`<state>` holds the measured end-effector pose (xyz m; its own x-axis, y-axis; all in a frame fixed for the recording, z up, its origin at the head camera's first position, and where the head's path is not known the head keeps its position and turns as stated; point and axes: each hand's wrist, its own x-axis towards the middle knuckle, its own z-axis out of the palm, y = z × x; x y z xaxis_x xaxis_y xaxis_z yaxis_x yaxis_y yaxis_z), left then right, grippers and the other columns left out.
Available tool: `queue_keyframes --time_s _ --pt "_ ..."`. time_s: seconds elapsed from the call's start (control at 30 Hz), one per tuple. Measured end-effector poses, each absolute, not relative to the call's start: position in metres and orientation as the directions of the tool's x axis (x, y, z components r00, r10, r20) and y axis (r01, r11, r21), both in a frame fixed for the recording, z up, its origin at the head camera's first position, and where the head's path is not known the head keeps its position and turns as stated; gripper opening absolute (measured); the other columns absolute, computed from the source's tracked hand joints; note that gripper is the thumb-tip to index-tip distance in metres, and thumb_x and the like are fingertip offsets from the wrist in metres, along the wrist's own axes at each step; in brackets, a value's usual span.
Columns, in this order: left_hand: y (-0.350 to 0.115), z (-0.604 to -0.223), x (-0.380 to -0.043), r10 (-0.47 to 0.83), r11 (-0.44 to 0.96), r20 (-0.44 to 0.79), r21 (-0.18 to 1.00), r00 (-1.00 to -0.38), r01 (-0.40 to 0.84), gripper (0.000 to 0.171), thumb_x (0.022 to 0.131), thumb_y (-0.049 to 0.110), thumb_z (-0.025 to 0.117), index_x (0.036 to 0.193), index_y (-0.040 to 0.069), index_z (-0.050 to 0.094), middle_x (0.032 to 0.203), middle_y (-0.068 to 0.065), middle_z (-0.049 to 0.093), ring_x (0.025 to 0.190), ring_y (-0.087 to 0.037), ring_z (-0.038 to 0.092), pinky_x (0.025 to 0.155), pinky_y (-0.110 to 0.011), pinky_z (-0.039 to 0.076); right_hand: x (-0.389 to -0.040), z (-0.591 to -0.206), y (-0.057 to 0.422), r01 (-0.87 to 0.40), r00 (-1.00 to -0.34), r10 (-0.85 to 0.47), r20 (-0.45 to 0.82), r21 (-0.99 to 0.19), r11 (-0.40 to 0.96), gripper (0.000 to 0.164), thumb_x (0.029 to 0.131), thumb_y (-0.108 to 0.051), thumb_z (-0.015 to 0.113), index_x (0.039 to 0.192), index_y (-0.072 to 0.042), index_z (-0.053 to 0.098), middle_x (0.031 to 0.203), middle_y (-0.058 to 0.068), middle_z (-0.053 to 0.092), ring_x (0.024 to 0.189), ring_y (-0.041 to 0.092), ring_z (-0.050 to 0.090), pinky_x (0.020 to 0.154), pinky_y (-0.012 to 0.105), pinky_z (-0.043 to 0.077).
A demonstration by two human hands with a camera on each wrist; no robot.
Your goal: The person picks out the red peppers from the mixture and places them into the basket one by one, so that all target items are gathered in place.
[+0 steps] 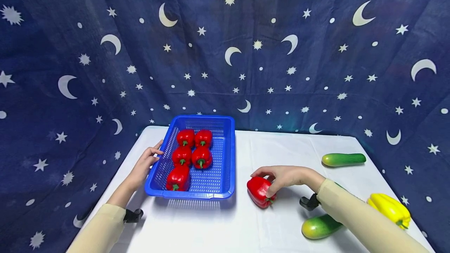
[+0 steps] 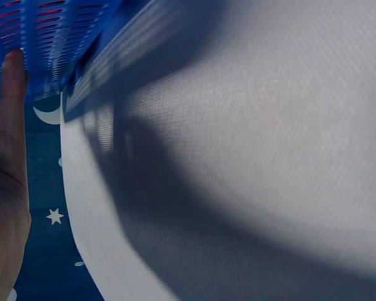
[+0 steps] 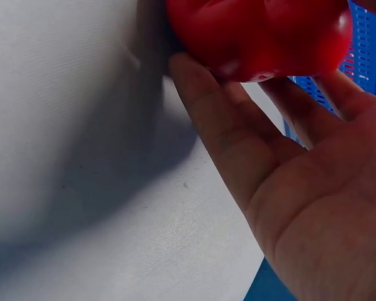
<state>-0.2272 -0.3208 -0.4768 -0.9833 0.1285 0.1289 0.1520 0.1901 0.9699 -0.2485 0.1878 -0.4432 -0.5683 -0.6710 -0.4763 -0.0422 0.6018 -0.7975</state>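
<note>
On the white table, a red bell pepper (image 1: 257,190) lies to the right of a blue plastic basket (image 1: 232,159). My right hand (image 1: 290,176) grips this pepper from above, thumb on the near side and fingers round the far side. In the right wrist view, the fingertips meet the underside of the pepper (image 3: 263,37). Several more red bell peppers (image 1: 182,155) sit inside the basket, mostly along its left side. My left hand (image 1: 141,169) touches the basket's left side, and a straight finger lies against the slotted wall (image 2: 50,37) in the left wrist view.
A green cucumber (image 1: 343,159) lies at the back right of the table. Another cucumber (image 1: 320,227) is partly hidden under my right sleeve. Beyond that forearm sits a yellow bell pepper (image 1: 389,208). A dark blue star-patterned cloth (image 1: 260,85) hangs behind the table.
</note>
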Motion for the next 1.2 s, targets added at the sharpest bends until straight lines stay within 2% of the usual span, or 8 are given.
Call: queue_keyframes --time_s 0.33,0.73,0.97,1.2 --pt "-0.321 -0.477 -0.23 0.129 0.176 0.121 0.974 -0.984 0.143 0.026 0.103 0.002 0.033 0.124 -0.009 0.042 0.17 -0.01 0.017 0.148 -0.048 0.027 0.086 -0.027 0.052 -0.243 -0.446 0.189 -0.055 -0.627 -0.654 -0.423 -0.813 0.579 0.067 0.076 -0.017 0.084 0.136 -0.017 0.055 0.131 0.007 0.056 0.117 0.027 0.054 0.093 0.042 0.051" --pt "-0.321 -0.477 -0.228 0.129 0.189 0.127 0.971 -0.984 0.15 0.025 0.103 0.003 0.033 0.124 -0.008 0.042 0.17 -0.01 0.017 0.149 -0.047 0.026 0.087 -0.026 0.051 -0.245 -0.45 0.19 -0.015 -0.713 -0.556 -0.428 -0.783 0.622 0.067 0.075 -0.026 0.089 0.132 -0.014 0.056 0.126 0.007 0.058 0.113 0.027 0.056 0.086 0.042 0.055" --pt "-0.32 -0.478 -0.228 0.126 0.192 0.122 0.971 -0.984 0.145 0.025 0.103 0.003 0.033 0.124 -0.008 0.042 0.17 -0.009 0.017 0.149 -0.046 0.026 0.088 -0.025 0.051 -0.243 -0.448 0.191 -0.005 -0.704 -0.558 -0.44 -0.782 0.623 0.068 0.078 -0.026 0.087 0.136 -0.012 0.054 0.127 0.008 0.057 0.112 0.026 0.056 0.083 0.04 0.056" --pt "-0.322 -0.477 -0.228 0.13 0.216 0.124 0.965 -0.984 0.151 0.025 0.104 0.004 0.032 0.125 -0.006 0.043 0.17 -0.008 0.017 0.15 -0.047 0.023 0.089 -0.023 0.05 -0.246 -0.444 0.199 -0.045 -0.654 -0.621 -0.432 -0.797 0.602 0.087 0.075 -0.023 0.086 0.151 -0.014 0.045 0.146 0.009 0.049 0.129 0.031 0.049 0.094 0.044 0.051"
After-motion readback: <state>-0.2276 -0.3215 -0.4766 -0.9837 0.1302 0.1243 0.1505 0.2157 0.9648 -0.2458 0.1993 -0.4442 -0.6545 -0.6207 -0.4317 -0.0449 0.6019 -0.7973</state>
